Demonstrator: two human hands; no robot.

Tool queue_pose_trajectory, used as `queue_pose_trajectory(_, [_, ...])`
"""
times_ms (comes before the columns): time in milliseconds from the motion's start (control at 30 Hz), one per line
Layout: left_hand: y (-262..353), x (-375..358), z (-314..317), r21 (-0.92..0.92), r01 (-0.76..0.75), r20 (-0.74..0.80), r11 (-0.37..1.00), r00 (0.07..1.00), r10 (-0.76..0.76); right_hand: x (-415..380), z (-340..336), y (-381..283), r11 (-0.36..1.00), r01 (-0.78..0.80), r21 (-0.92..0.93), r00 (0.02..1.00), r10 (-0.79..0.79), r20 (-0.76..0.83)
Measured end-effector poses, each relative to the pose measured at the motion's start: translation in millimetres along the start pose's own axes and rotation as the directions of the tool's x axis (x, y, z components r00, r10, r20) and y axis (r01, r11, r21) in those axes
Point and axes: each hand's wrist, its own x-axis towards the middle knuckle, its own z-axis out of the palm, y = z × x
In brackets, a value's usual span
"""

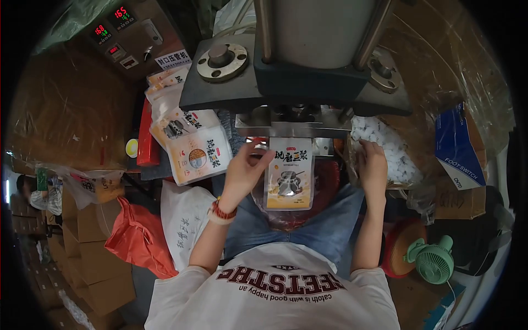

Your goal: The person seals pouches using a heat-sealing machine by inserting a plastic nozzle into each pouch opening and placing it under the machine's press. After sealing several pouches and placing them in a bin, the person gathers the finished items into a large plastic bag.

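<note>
Trouble could start with the flat white and yellow plastic pouch point(289, 176) with black letters, which sits in the middle, above the person's lap, with its top end right by the shiny silver metal bar point(330, 131) of the big dark grey metal machine point(313, 82). The left hand point(241, 171) is half open and curved, with its tips at the top left edge of the pouch; I cannot tell if it pinches it. If the bar came down now, it could squash those fingers, since they are so near. It might burn them too, because the brown-grey box with glowing red and green numbers point(137, 41) makes me think something gets hot. If the pouch got a bump, it could sit crooked. The right hand point(374, 165) has bent fingers beside the pile of small white bits point(388, 148); I cannot tell if it has one. A loose grip could drop a bit. The messy stack of white and orange pouches point(199, 157) could slide if the left arm knocked it
</note>
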Motion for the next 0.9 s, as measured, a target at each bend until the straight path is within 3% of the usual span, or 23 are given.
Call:
queue_pose_trajectory(33, [-7,-9,-5,0.001,0.001,-0.002,1.000,1.000,-0.001,0,-1,-1,1.000,0.001,0.002,1.000,-0.001,0.001])
queue_pose_trajectory(100, [-28,-25,-18,0.489,-0.113,-0.144,0.865,0.967,0.208,1,-8,-7,0.985,0.070,0.160,0.959,-0.023,-0.284])
queue_pose_trajectory(133, [-40,-33,-25,0.698,-0.119,-0.170,0.706,0.931,0.324,-1,-13,-15,0.984,0.073,0.162,0.961,-0.025,-0.277])
queue_pose_trajectory(167, [-51,-39,-32,0.861,-0.093,-0.160,0.500,0.884,0.440,-5,-19,-27,0.892,0.037,0.450,0.965,0.085,-0.248])
queue_pose_trajectory(200, [-58,-41,-40,0.965,-0.042,-0.112,0.260,0.827,0.551,-7,-22,-39,0.718,0.000,0.696,0.963,0.186,-0.193])
queue_pose_trajectory(233, [-64,-41,-50,0.966,-0.045,-0.107,0.254,0.826,0.554,-11,-23,-49,0.716,-0.001,0.698,0.962,0.191,-0.196])
queue_pose_trajectory(300, [-74,-48,-61,0.778,-0.274,-0.091,0.566,0.841,0.533,-23,-25,-71,0.278,0.020,0.960,1.000,0.018,-0.026])
queue_pose_trajectory(333, [-75,-49,-61,0.601,-0.203,-0.195,0.773,0.900,0.389,-28,-28,-83,0.218,0.063,0.974,0.997,-0.057,-0.052])
queue_pose_trajectory(400, [-67,-50,-61,0.582,-0.259,-0.215,0.771,0.866,0.452,-36,-29,-103,0.092,0.121,0.988,0.974,-0.201,-0.101])
queue_pose_trajectory(467, [-65,-42,-55,0.563,-0.319,-0.224,0.763,0.829,0.512,-45,-23,-122,0.004,0.097,0.995,0.967,-0.238,-0.093])
queue_pose_trajectory(500, [-71,-33,-50,0.689,-0.293,-0.207,0.663,0.797,0.568,-49,-15,-127,-0.019,0.093,0.996,0.960,-0.263,-0.094])
queue_pose_trajectory(533, [-75,-26,-47,0.799,-0.253,-0.185,0.546,0.761,0.622,-51,-3,-132,-0.033,0.067,0.997,0.960,-0.270,-0.074])
queue_pose_trajectory(567, [-73,-24,-48,0.791,-0.246,-0.200,0.561,0.761,0.617,-54,2,-131,-0.035,0.074,0.997,0.959,-0.273,-0.081])
queue_pose_trajectory(633, [-64,-19,-59,0.743,-0.330,-0.138,0.583,0.776,0.615,-60,5,-129,0.274,0.068,0.959,0.957,-0.289,0.014])
queue_pose_trajectory(700, [-62,-22,-66,0.682,-0.394,-0.088,0.616,0.793,0.603,-60,2,-132,0.239,0.043,0.970,0.966,-0.258,0.020])
queue_pose_trajectory(767, [-60,-26,-74,0.470,-0.300,-0.152,0.830,0.899,0.411,-61,0,-135,0.181,-0.154,0.971,0.958,-0.213,0.191])
queue_pose_trajectory(800, [-54,-29,-74,0.472,-0.302,-0.149,0.828,0.899,0.413,-61,-3,-136,0.178,-0.152,0.972,0.959,-0.210,0.189])
queue_pose_trajectory(867, [-34,-41,-69,0.454,-0.457,-0.241,0.765,0.764,0.599,-55,-11,-137,0.483,0.343,0.805,0.935,-0.259,-0.243])
queue_pose_trajectory(900, [-22,-47,-64,0.453,-0.460,-0.237,0.764,0.764,0.600,-53,-13,-138,0.486,0.342,0.804,0.936,-0.256,-0.244])
